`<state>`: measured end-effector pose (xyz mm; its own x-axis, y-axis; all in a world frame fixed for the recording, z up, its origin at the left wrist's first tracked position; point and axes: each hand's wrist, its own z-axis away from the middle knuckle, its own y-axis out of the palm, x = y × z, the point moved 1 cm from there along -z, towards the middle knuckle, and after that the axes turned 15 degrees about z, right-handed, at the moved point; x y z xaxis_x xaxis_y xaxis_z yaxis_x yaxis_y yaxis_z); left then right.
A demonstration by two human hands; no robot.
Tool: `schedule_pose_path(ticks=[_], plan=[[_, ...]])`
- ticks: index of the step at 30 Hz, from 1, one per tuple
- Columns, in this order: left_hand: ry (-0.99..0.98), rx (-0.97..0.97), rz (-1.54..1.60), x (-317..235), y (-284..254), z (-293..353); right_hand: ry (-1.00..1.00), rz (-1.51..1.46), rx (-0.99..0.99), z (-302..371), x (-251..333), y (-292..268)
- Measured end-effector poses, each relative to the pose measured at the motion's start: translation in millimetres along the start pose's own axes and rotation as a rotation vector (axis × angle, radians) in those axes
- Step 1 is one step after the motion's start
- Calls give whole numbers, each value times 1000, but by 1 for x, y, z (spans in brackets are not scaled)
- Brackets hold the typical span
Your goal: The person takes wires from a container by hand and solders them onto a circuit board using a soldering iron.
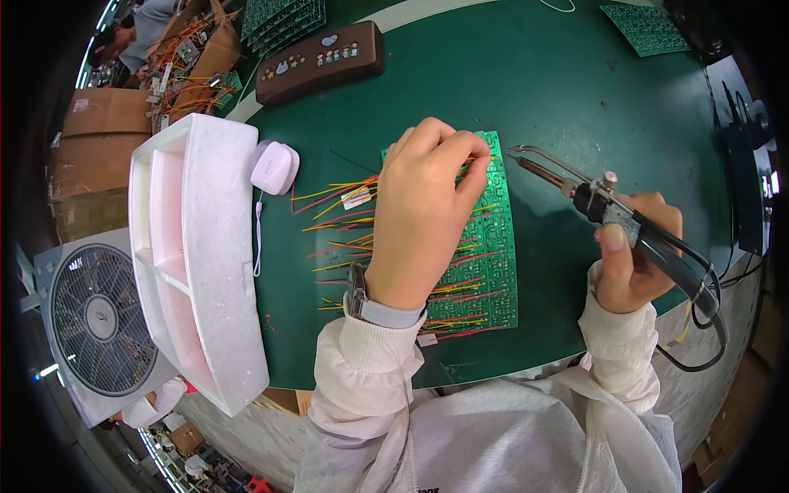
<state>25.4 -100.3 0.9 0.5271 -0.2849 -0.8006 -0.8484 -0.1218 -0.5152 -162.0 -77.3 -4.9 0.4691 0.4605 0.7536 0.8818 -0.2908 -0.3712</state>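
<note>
A green circuit board panel [503,271] lies on the table in front of me, with rows of red and yellow wires [345,220] across it and sticking out past its left side. My left hand [427,189] reaches over the panel, its thumb and forefinger pinched near the upper right edge. A thin wire shows at those fingertips; the hand hides much of the board. In my right hand [629,255] is a soldering iron [612,205] with a curved metal tube along it. Its tip points left, just off the panel's upper right edge.
A white foam tray [222,246] with compartments stands at the left, beside a lilac case [274,168] with a strap. A brown pencil case [320,62] and more circuit boards [645,30] lie farther back. Beyond the table are a fan [103,316] and cardboard boxes [103,148].
</note>
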Motion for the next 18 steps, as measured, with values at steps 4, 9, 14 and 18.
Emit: schedule_pose_path(ticks=[4, 9, 14, 18], plan=[[-2, 0, -1, -1, 0, -1, 39, 0, -50, 0, -2, -3], [16, -19, 0, -2, 2, 1, 219, -154, -33, -8, 0, -5], [74, -17, -74, -3, 1, 1, 255, -57, 22, -18, -6, -13], [182, -11, -146, -8, -9, 1, 192, -85, 137, -27, -12, -13]])
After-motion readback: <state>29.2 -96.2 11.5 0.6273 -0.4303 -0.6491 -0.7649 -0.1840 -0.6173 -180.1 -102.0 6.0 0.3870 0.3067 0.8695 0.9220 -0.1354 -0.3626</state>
